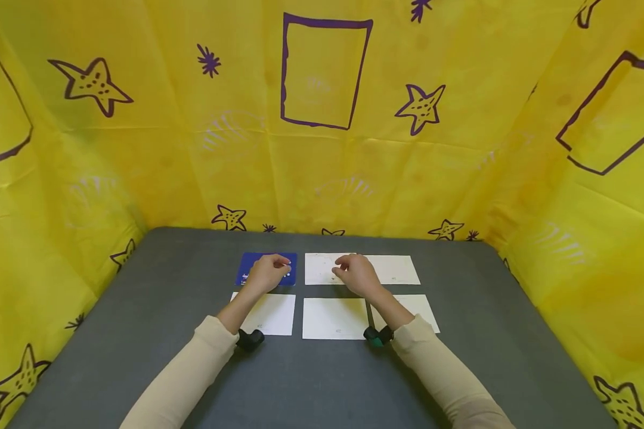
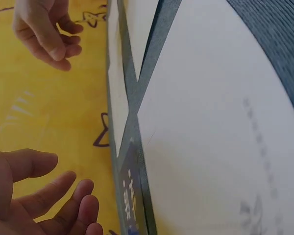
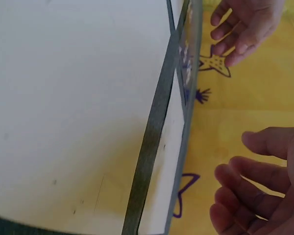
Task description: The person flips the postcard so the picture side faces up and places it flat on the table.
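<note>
My left hand (image 1: 269,273) hovers over a blue card (image 1: 247,262) with white marks, at the far left of two rows of cards. Its fingers are loosely bent and hold nothing; the left wrist view shows a gap between thumb and fingers (image 2: 63,196). Over the white card at the back middle (image 1: 319,265) is my right hand (image 1: 358,275), its fingers (image 3: 245,191) likewise relaxed around bare air. Another white card (image 1: 397,271) lies to its right. Below the forearms, the front row has a left card (image 1: 273,316), a middle card (image 1: 333,322) and a right card (image 1: 415,310), all white.
The cards lie on a dark grey table (image 1: 166,333). A yellow cloth (image 1: 322,161) with purple stars and frames stands behind and on both sides. Black wrist cameras, left (image 1: 250,340) and right (image 1: 378,335), hang under the wrists near the front cards.
</note>
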Available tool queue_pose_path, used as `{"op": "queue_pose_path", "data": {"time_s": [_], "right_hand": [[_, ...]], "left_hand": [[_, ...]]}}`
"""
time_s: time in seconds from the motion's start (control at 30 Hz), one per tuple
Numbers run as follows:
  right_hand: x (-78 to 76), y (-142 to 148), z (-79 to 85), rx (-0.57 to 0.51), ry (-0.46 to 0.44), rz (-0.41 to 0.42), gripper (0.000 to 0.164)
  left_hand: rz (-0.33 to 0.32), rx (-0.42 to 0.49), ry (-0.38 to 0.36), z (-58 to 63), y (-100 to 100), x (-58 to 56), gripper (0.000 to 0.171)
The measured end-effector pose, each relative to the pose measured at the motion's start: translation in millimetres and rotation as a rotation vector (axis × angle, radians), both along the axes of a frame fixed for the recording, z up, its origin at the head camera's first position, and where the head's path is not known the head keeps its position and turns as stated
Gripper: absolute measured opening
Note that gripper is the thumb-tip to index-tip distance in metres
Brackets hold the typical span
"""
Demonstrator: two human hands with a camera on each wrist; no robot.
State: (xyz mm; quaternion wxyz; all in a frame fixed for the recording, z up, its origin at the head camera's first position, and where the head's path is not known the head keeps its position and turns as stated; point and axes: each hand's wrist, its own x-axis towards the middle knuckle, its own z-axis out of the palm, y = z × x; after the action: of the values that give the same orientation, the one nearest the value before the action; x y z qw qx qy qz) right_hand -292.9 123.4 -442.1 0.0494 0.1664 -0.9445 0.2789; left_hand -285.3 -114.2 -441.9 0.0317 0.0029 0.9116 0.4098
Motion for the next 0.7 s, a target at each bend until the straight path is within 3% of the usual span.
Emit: {"op": "queue_pose_path", "data": {"time_s": [0.2,0.7], "right_hand": [[-3.9,8,-5.4,0.053,-0.022,-0.027,0.036],[-8.3,23,-12.5,0.178,-0.066,-0.142,0.037]], "left_hand": [[-0.014,-0.048,0.024,-6.2,13,-2.0,0.026],[-0.053,-0.112,0.032,-14.9,39,-8.5,0.026]]}}
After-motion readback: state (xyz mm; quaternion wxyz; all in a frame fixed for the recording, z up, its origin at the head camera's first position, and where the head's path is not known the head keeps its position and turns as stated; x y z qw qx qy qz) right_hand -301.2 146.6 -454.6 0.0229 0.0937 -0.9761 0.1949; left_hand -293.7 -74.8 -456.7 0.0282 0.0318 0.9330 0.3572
